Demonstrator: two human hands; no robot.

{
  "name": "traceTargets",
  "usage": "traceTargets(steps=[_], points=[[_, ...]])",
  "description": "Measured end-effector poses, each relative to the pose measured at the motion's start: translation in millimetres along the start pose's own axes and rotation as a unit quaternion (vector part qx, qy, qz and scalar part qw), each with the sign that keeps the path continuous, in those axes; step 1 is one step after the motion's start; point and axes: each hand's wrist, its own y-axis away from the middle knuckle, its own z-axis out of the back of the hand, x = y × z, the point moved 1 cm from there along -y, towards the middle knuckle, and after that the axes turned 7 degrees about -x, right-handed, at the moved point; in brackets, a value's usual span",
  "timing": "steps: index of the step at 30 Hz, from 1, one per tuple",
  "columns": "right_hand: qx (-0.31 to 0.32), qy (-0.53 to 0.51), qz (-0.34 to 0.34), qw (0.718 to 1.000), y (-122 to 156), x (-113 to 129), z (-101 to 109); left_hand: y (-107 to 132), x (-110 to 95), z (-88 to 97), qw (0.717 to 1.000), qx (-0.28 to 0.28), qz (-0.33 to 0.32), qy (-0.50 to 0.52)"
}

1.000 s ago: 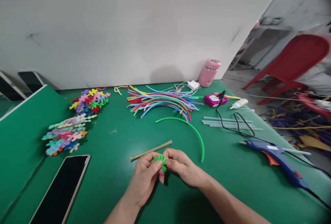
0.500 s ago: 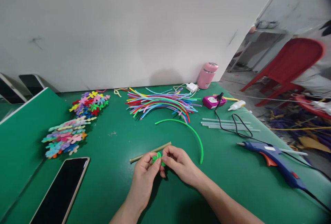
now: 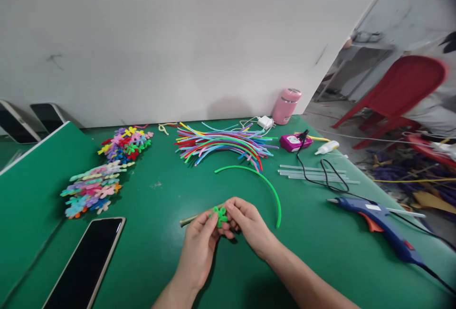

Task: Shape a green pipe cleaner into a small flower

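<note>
A small green pipe-cleaner flower (image 3: 220,216), its looped petals spread, is pinched between the thumb and fingers of my left hand (image 3: 201,240). From the other side my right hand (image 3: 248,223) closes its thumb and fingertips on the flower's edge. Just behind my hands lies a thin tan stick (image 3: 188,221), partly covered by them. One loose green pipe cleaner (image 3: 265,180) curves across the table to the right. Farther back is a bundle of coloured pipe cleaners (image 3: 224,143).
Finished pipe-cleaner flowers (image 3: 93,188) are heaped at left, near a phone (image 3: 85,261). On the right lie a blue glue gun (image 3: 377,221), clear glue sticks (image 3: 313,173), a black cord and a magenta power socket (image 3: 295,142). A pink bottle (image 3: 286,106) stands by the white board (image 3: 160,52).
The green flower has turned to face me, with its petals more spread and visible. My right hand has shifted slightly and now covers the right end of the tan stick.
</note>
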Motion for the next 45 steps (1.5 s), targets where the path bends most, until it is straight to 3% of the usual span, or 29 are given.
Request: traceTargets(steps=[3, 9, 12, 18, 22, 26, 32, 36, 40, 45], points=[[-0.014, 0.030, 0.026, 0.999, 0.5, 3.6, 4.4, -1.6, 0.1, 2.8, 1.000, -0.010, 0.010, 0.018], [0.029, 0.104, 0.084, 0.991, 2.3, 10.0, 3.3, -2.3, 2.2, 7.2, 0.999, -0.024, 0.005, 0.039], [0.041, 0.130, 0.082, 0.987, 2.0, 16.7, 5.0, -3.2, 0.1, 8.0, 0.999, -0.028, 0.012, 0.041], [0.119, 0.162, 0.062, 0.978, 4.6, 25.9, 8.1, -2.8, -8.2, 12.3, 0.994, 0.065, 0.019, -0.084], [0.124, 0.184, 0.059, 0.973, 5.5, 23.6, 6.5, -1.8, -9.8, 15.4, 0.991, 0.073, 0.027, -0.112], [0.066, 0.135, 0.074, 0.986, 5.4, 16.1, 0.0, -3.4, -6.1, 15.2, 0.993, 0.056, -0.002, -0.104], [-0.002, -0.019, 0.008, 1.000, 6.2, -0.5, -9.9, -3.9, 2.8, 14.6, 0.995, 0.025, -0.038, -0.089], [-0.005, -0.028, -0.026, 0.999, 5.5, -0.9, -9.5, -4.8, 3.7, 14.4, 0.997, 0.021, -0.031, -0.061], [-0.007, -0.011, 0.014, 1.000, 6.7, 4.1, -7.1, -5.2, 1.4, 11.7, 0.999, 0.003, -0.022, -0.039], [0.049, -0.048, 0.046, 0.997, 8.4, 8.3, -6.5, -3.2, -3.2, 6.8, 0.999, 0.018, -0.002, -0.036]])
